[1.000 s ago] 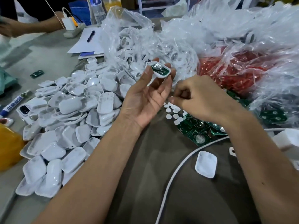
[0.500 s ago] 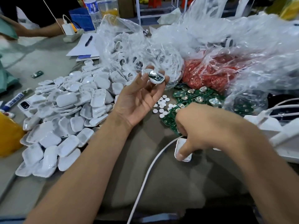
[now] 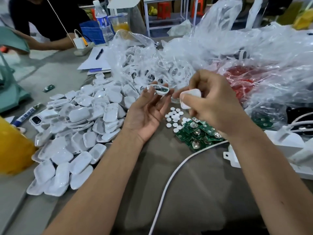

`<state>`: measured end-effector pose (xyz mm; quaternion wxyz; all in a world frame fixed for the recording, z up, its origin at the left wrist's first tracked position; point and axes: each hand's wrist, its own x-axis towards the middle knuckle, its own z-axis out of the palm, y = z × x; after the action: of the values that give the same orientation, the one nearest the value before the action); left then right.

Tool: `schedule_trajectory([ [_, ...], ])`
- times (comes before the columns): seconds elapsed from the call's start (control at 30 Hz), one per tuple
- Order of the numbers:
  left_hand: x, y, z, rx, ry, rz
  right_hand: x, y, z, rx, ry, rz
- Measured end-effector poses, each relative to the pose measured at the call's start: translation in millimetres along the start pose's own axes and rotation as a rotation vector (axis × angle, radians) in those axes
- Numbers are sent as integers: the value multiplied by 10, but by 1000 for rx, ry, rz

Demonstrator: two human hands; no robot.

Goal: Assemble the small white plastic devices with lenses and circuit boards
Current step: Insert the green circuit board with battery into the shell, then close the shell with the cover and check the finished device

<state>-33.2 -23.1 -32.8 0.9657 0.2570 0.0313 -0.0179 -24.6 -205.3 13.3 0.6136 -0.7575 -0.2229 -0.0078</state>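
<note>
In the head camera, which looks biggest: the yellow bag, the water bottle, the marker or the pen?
1. Yellow bag, but it is nearest the camera.
2. Water bottle.
3. Marker.
4. Pen, though it lies farther away.

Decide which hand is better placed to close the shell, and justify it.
Right. The right hand already pinches the white cover beside the open shell, which the left hand holds.

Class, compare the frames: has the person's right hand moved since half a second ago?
Yes. The right hand, now holding a white cover, has risen from the table near the white cable towards the left hand.
</note>
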Motion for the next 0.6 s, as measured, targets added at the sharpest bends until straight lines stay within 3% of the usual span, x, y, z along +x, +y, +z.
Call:
schedule_trajectory([
  [0.13,47,30,-2,-44,30,-2,215,104,153,298,114,41],
  [0.37,123,71,-44,-50,2,-18,284,407,220,207,181,103],
  [0.6,159,68,-67,-27,-32,-18,239,401,276,375,168,192],
])
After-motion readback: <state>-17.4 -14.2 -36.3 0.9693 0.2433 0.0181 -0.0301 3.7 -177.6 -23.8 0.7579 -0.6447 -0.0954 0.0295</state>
